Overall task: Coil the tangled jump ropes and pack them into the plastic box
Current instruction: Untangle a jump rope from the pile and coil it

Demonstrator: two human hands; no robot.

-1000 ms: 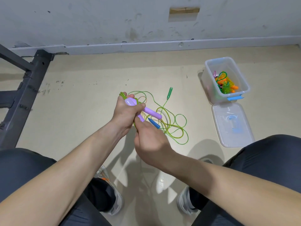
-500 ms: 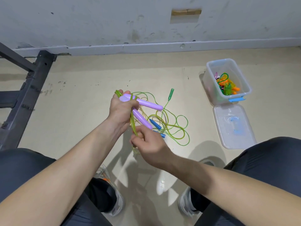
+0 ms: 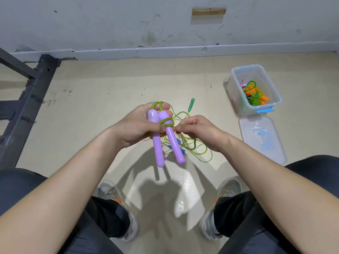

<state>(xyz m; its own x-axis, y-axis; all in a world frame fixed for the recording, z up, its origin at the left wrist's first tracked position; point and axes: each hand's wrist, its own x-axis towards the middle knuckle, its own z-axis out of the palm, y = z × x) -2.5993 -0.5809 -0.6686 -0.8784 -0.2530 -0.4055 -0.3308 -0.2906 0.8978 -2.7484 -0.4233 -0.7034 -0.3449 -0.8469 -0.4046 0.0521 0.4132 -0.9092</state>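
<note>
— Holding anything, the left hand (image 3: 139, 125)?
— Yes. Its fingers are curled round two purple handles (image 3: 157, 145), gripped side by side near their upper ends, so the long ends hang down below the fist. A green cord (image 3: 166, 122) is looped across both handles right at the thumb, and more loops of it poke out above the fingertips.
— And the right hand (image 3: 200, 131)?
— Just beside the left, almost touching it. Thumb and forefinger pinch the green cord where it comes off the wrap, and the other fingers are curled in.
— Where are the other ropes?
— A loose tangle (image 3: 200, 151) of thin green cord lies on the floor (image 3: 91, 116) under and beyond both hands. A green handle (image 3: 191, 103) sticks out just past the right hand's knuckles, and bits of blue handle (image 3: 182, 150) show behind the purple ones.
— The box?
— The plastic box (image 3: 235, 92) stands open, well apart, ahead and to the right of the right hand. A bundle of green and orange ropes (image 3: 255, 96) sits inside. Its lid (image 3: 251, 129) lies flat on the floor just on the near side of the box.
— Anything off to the left?
— A black metal frame (image 3: 31, 99), far out from the left hand. Grey shoes (image 3: 117, 198) show below the forearms.
</note>
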